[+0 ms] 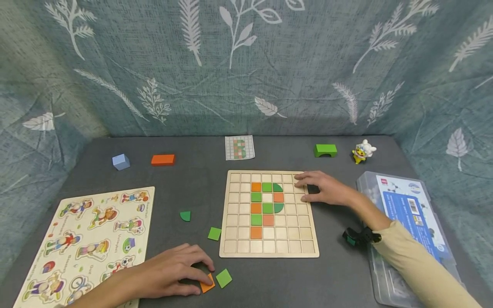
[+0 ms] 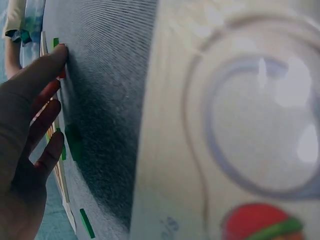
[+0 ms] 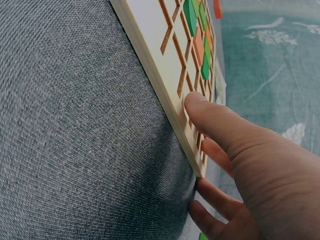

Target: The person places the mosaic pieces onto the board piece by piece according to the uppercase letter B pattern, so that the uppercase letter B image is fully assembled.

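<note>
A light wooden grid board (image 1: pixel 302 246) lies flat in the head view, with orange, green and salmon square tiles and dark green quarter-round tiles set in its cells. My right hand (image 1: pixel 327 188) rests at the board's upper right edge. In the right wrist view its thumb (image 3: pixel 197 102) touches the top face. At the lower left, my left hand (image 1: pixel 175 271) has its fingertips on an orange square tile (image 1: pixel 208 287), partly covered by the fingers. Beside it lies a green square tile (image 1: pixel 224 278). Farther up are another green tile (image 1: pixel 214 233) and a quarter-round tile (image 1: pixel 185 216).
A picture puzzle board (image 1: pixel 86 226) lies under the left forearm. A small pattern card (image 1: pixel 239 147) sits behind the grid. Along the back are a blue block (image 1: pixel 121 162), red block (image 1: pixel 163 160), green arch block (image 1: pixel 325 150) and figurine (image 1: pixel 363 152). A plastic case (image 1: pixel 414 214) stands right.
</note>
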Tool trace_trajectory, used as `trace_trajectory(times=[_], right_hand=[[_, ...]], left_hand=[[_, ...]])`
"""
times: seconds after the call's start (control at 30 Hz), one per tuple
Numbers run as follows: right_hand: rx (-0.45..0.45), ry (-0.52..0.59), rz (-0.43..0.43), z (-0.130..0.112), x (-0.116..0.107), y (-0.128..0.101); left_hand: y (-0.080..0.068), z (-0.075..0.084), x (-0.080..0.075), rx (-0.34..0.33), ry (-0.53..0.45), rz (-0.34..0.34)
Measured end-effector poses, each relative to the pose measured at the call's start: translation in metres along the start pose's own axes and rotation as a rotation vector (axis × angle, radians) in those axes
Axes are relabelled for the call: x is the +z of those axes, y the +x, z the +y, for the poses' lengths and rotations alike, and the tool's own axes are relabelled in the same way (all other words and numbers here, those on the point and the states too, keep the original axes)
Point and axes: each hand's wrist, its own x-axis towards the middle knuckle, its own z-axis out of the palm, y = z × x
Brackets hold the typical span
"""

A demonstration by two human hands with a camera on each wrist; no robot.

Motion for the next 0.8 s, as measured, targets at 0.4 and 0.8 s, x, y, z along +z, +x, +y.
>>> trace_trajectory(times=[0.4, 0.8], right_hand=[[0.004, 0.002, -0.003, 0.0, 0.0, -0.001], [0.009, -0.006, 0.0, 0.0, -0.001, -0.001]], left_hand=[[0.007, -0.001, -0.001, 0.037, 0.01, -0.044], [0.015, -0.006, -0.002, 0.029, -0.042, 0.016]])
